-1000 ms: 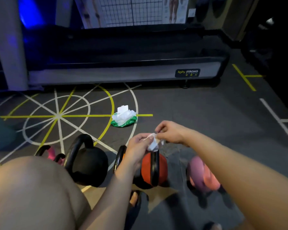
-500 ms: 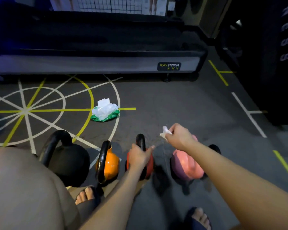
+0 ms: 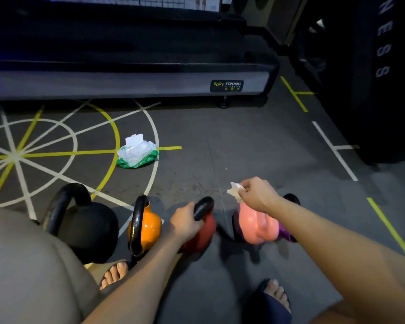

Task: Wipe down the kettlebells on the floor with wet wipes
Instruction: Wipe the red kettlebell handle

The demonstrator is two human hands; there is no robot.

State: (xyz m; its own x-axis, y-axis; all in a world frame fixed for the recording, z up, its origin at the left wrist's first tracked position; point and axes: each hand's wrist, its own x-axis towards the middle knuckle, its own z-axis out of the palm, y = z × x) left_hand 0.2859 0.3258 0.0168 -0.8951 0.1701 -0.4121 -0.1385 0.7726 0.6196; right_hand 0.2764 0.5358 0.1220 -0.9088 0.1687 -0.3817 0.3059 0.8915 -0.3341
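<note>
On the dim gym floor (image 3: 220, 141), our left grip (image 3: 185, 222) clasps the red kettlebell (image 3: 202, 239) by its handle and our right grip (image 3: 255, 195) pinches a wet wipe (image 3: 234, 190). Tipped carelessly, the kettlebell could land on our bare toes (image 3: 114, 273).

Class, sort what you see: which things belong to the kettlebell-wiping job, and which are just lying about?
Job: black kettlebell, orange kettlebell, red kettlebell in left hand, pink kettlebell, wipe in right hand, pack of wipes.
Lying about: treadmill, painted floor lines.

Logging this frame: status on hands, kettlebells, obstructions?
Left hand grips red kettlebell handle. Right hand pinches wet wipe by pink kettlebell. No obstruction seen.
</note>
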